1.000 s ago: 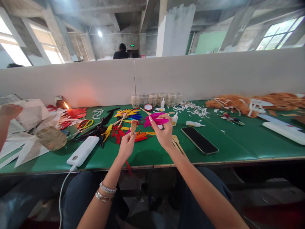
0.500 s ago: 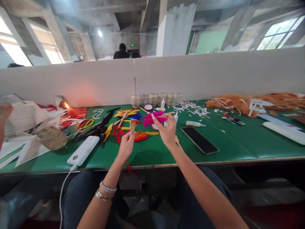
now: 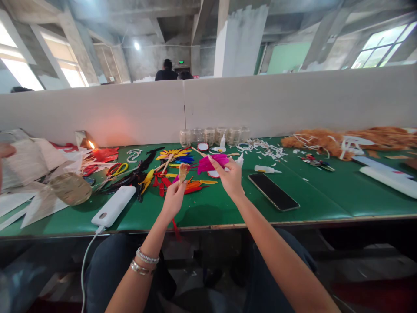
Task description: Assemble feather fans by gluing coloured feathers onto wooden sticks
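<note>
My left hand (image 3: pixel 174 198) is closed around a small tan wooden stick piece (image 3: pixel 182 172), held upright over the green table (image 3: pixel 312 195). My right hand (image 3: pixel 230 177) pinches a bunch of magenta feathers (image 3: pixel 212 162) just to the right of it, a little farther from me. Under and behind both hands lie coloured feathers (image 3: pixel 192 184) in red, orange, yellow and blue, and a yellow feather fan on a stick (image 3: pixel 172 154). A small white glue bottle (image 3: pixel 240 160) stands right behind my right hand.
A black phone (image 3: pixel 273 191) lies right of my hands, a white power bank (image 3: pixel 113 206) with its cable to the left. Scissors (image 3: pixel 116 169), a lit flame (image 3: pixel 90 144), paper sheets, jars (image 3: pixel 215 135), orange fluff (image 3: pixel 321 140). Another person's hand (image 3: pixel 4 151) at far left.
My right hand has lifted the magenta feathers away from me and a bit left, toward the stick. The left hand has held still. The other person's hand at far left drew back.
</note>
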Demonstrator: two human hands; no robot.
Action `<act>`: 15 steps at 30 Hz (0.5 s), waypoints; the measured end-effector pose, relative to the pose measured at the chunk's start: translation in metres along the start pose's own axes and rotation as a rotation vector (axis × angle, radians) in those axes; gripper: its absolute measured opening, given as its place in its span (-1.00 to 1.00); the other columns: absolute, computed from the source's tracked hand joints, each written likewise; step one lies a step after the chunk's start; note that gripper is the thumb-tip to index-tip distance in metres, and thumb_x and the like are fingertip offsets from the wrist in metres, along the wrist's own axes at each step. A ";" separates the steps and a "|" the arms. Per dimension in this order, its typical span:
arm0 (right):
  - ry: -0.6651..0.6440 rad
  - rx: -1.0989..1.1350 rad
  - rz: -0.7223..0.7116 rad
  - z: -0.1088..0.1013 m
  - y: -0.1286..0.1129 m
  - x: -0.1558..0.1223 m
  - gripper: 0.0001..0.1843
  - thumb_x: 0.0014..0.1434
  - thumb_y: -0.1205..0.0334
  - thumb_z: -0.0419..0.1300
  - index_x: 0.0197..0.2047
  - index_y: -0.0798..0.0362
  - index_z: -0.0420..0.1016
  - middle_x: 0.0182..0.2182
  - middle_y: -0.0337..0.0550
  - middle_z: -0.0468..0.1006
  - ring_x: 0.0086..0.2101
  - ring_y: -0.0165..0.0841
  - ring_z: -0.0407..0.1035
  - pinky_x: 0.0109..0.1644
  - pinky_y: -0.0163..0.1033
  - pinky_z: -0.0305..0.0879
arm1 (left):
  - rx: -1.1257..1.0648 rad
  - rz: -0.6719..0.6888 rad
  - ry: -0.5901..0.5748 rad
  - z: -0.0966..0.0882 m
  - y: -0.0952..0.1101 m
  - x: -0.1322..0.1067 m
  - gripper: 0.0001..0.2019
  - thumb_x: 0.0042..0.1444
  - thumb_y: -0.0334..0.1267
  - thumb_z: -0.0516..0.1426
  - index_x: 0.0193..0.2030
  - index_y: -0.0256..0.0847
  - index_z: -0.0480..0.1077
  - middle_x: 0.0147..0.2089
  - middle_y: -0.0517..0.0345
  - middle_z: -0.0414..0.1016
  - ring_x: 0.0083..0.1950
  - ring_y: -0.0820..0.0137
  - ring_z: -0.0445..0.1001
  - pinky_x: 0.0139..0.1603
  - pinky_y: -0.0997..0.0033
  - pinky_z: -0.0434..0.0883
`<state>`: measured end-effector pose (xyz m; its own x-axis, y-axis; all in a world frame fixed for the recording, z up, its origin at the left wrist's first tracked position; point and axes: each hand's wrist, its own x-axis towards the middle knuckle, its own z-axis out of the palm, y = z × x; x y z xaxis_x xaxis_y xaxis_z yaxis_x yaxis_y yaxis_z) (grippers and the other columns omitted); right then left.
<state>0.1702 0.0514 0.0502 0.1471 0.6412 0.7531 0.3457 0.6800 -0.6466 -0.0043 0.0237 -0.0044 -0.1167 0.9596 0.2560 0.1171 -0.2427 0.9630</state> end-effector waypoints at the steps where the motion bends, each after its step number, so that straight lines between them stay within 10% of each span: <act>1: -0.019 0.019 0.003 -0.001 -0.001 0.000 -0.83 0.03 0.09 0.20 -0.37 -0.05 0.58 -0.41 -0.24 0.57 -0.31 -0.31 0.41 -0.14 -0.15 0.31 | 0.000 0.002 -0.006 0.000 0.000 0.000 -0.61 -0.01 -0.03 0.08 -0.64 -0.23 0.06 -0.64 0.32 -0.05 -0.59 0.57 -0.07 -0.57 0.48 -0.11; 7: -0.236 0.141 0.030 -0.002 -0.003 0.000 -0.84 -0.07 0.10 0.28 -0.40 -0.02 0.57 -0.34 -0.22 0.59 -0.22 -0.28 0.42 -0.11 -0.12 0.34 | -0.080 -0.010 -0.049 0.000 0.002 0.000 -0.62 0.03 -0.05 0.04 -0.62 -0.21 -0.01 -0.64 0.34 -0.11 -0.62 0.59 -0.13 -0.59 0.48 -0.14; 15: -0.160 0.091 -0.001 0.005 0.002 -0.005 -0.86 -0.05 0.12 0.27 -0.51 0.00 0.54 -0.45 -0.23 0.58 -0.32 -0.30 0.45 -0.23 -0.17 0.37 | -0.081 -0.027 -0.047 0.001 0.005 -0.002 -0.60 0.00 -0.01 0.06 -0.63 -0.21 -0.01 -0.64 0.35 -0.11 -0.63 0.60 -0.12 -0.60 0.49 -0.16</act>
<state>0.1655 0.0514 0.0447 -0.0050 0.6837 0.7297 0.2597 0.7056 -0.6593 -0.0027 0.0211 -0.0003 -0.0721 0.9712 0.2272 0.0343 -0.2253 0.9737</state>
